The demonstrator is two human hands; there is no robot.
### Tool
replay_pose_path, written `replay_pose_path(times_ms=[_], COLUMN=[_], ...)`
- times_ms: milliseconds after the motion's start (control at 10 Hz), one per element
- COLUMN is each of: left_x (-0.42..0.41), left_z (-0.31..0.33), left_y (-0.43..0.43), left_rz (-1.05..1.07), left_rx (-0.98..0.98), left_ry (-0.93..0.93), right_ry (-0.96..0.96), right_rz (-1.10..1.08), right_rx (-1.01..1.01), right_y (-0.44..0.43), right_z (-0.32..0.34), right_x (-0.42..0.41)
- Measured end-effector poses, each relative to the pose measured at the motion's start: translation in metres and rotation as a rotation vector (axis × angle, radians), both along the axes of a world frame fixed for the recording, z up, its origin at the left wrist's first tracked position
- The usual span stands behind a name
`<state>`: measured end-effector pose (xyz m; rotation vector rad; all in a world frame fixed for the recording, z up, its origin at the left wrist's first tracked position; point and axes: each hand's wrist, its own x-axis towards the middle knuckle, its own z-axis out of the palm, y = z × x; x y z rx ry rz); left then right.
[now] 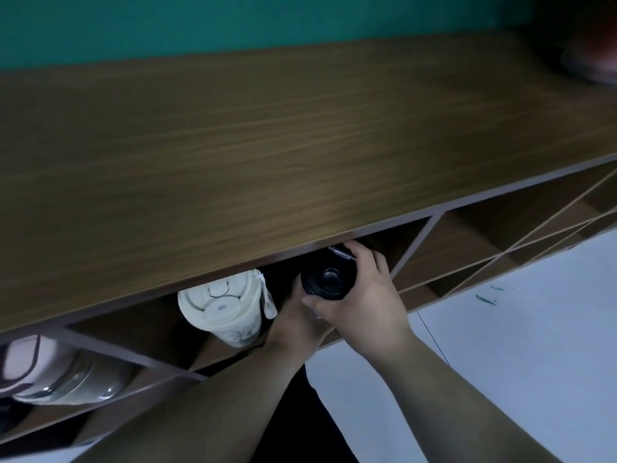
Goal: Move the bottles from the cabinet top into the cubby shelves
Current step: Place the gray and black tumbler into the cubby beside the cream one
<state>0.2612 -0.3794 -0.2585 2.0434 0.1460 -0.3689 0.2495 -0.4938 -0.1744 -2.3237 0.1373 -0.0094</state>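
A black bottle (329,275) with a round lid sits just under the front edge of the wooden cabinet top (267,135), at the mouth of a cubby. My right hand (364,295) wraps around its right side and lid. My left hand (297,315) holds it from below and left, mostly hidden behind the right hand. A cream-white bottle (223,309) with a flip lid lies in the same cubby, just left of the black one. A pale pink and steel bottle (50,372) rests in the cubby at the far left.
The cubbies are diamond-shaped, split by slanted dividers (417,242). The cubbies to the right (500,225) hold nothing visible. A blurred reddish object (591,58) sits at the far right of the cabinet top. White floor (500,345) lies at the lower right. A teal wall (233,21) backs the cabinet.
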Motion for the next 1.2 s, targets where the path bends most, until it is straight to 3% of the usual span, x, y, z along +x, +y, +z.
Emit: replay_pose_path(times_ms=[200, 600, 900, 1200], left_x=[0.006, 0.007, 0.009, 0.008], left_z=[-0.019, -0.029, -0.028, -0.026], left_y=[-0.003, -0.001, -0.002, 0.0], left_rz=[0.022, 0.066, 0.101, 0.057], left_rx=[-0.091, 0.061, 0.076, 0.046], left_ry=[-0.074, -0.195, -0.097, -0.187], right_ry=[0.02, 0.092, 0.179, 0.12], right_rz=[0.043, 0.21, 0.34, 0.349], right_rx=[0.051, 0.181, 0.234, 0.224], right_y=[-0.005, -0.023, -0.035, -0.035], right_z=[-0.004, -0.002, 0.004, 0.006], right_x=[0.008, 0.024, 0.038, 0.027])
